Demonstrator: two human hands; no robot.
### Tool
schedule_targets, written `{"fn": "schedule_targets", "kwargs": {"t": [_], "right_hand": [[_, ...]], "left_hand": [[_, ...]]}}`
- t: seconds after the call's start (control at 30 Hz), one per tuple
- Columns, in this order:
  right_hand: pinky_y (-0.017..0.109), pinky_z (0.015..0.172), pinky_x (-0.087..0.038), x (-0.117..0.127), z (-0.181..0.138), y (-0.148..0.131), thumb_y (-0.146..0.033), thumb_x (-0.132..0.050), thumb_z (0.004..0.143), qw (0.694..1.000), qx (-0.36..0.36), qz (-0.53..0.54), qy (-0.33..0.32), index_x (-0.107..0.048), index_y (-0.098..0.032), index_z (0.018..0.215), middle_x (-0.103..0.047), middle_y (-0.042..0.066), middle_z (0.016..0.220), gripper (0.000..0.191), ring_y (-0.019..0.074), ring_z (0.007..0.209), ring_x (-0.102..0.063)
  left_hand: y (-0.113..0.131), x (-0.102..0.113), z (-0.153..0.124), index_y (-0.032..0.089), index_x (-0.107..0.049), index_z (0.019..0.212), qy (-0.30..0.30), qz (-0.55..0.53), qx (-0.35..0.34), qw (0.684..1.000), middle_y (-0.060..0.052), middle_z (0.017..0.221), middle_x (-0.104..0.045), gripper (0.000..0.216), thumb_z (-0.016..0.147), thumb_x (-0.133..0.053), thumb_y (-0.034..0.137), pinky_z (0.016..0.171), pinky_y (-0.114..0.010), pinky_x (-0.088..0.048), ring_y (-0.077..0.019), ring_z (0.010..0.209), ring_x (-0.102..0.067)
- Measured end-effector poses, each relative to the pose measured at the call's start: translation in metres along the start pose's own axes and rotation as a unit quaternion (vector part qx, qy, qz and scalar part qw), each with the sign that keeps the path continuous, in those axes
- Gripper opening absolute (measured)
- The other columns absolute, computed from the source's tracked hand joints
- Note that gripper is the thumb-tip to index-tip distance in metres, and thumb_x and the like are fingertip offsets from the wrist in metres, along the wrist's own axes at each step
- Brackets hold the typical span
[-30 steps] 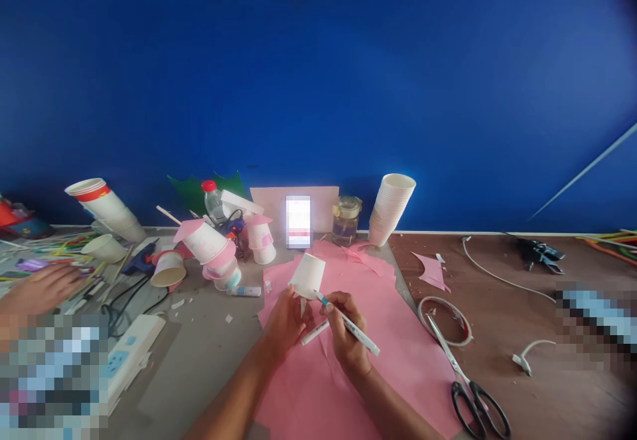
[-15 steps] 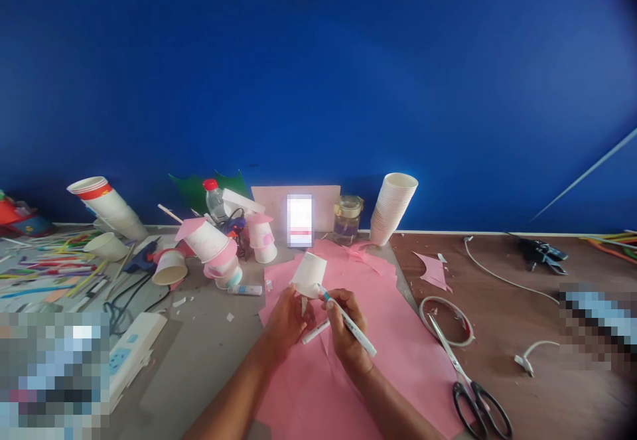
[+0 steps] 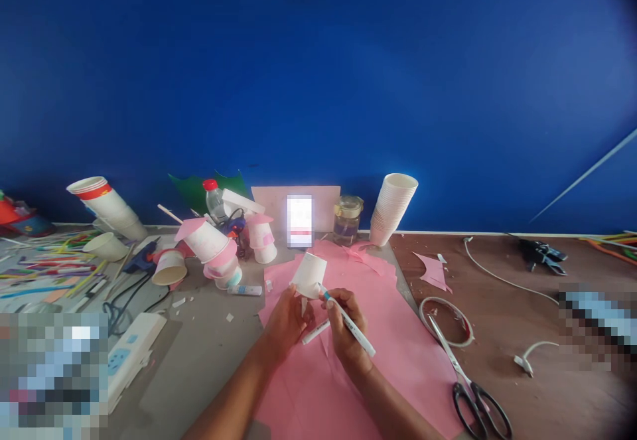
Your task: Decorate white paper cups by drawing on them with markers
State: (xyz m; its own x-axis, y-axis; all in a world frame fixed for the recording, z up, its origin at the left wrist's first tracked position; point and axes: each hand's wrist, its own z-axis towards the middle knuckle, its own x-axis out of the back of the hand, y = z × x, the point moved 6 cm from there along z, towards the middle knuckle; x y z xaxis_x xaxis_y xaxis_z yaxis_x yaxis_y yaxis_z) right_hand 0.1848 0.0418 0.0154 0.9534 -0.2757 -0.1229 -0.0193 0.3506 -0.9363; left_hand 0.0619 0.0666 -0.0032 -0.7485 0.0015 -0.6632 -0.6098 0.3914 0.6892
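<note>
While the left hand (image 3: 286, 320) grasped a white paper cup (image 3: 309, 273), the right (image 3: 344, 344) gripped a marker (image 3: 359, 336) against or just beside it.

Cup was tilted, held above pink paper (image 3: 393, 373) that ran from the worktop (image 3: 199, 360)'s near edge most of the way to its back edge; marker's teal tip pointed at the cup's lower side, contact too fine to tell; a second white pen (image 3: 315, 332) showed between the hands, glue stick (image 3: 243, 291) left of the paper, tape roll (image 3: 466, 338) and scissors (image 3: 450, 352) by its right side, handles toward the near edge; along the back edge stood pink-trimmed cups (image 3: 261, 233), a lit screen (image 3: 299, 221), lidded jar (image 3: 347, 224) and leaning cup stack (image 3: 393, 208); power strip (image 3: 132, 354) lay toward the near left corner.
</note>
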Motion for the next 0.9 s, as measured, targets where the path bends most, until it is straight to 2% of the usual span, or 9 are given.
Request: {"fn": "schedule_targets", "kwargs": {"t": [0.33,0.5,0.9], "right_hand": [[0.030,0.063,-0.052,-0.0013,0.0015,0.0025,-0.036,-0.057,0.086,1.000,0.000,0.003,0.002,-0.060,-0.021,0.089,-0.066,0.004,0.079,0.016,0.0170,0.068,-0.063],[0.030,0.063,-0.053,-0.0020,0.0026,0.0041,-0.035,-0.057,0.086,1.000,0.002,0.005,-0.002,-0.060,-0.020,0.090,-0.064,0.003,0.078,0.015,0.0166,0.068,-0.064],[0.029,0.062,-0.052,-0.0033,0.0035,-0.0016,-0.031,-0.057,0.087,1.000,0.016,0.008,-0.020,-0.062,-0.021,0.093,-0.064,0.003,0.080,0.013,0.0171,0.071,-0.064]], "left_hand": [[-0.0004,0.0001,0.0014,0.013,-0.067,0.086,-0.016,0.003,-0.008,1.000,-0.001,0.061,-0.062,0.033,0.081,-0.060,0.045,0.044,-0.021,-0.040,-0.0083,0.044,-0.047],[-0.0012,0.0009,0.0016,0.012,-0.067,0.088,-0.015,0.000,-0.002,1.000,0.002,0.052,-0.055,0.035,0.081,-0.061,0.046,0.046,-0.022,-0.041,-0.0093,0.044,-0.048],[-0.0037,0.0055,0.0022,0.013,-0.066,0.087,0.005,-0.009,0.004,1.000,0.000,0.059,-0.060,0.032,0.079,-0.062,0.044,0.048,-0.024,-0.042,-0.0102,0.046,-0.050]]}}
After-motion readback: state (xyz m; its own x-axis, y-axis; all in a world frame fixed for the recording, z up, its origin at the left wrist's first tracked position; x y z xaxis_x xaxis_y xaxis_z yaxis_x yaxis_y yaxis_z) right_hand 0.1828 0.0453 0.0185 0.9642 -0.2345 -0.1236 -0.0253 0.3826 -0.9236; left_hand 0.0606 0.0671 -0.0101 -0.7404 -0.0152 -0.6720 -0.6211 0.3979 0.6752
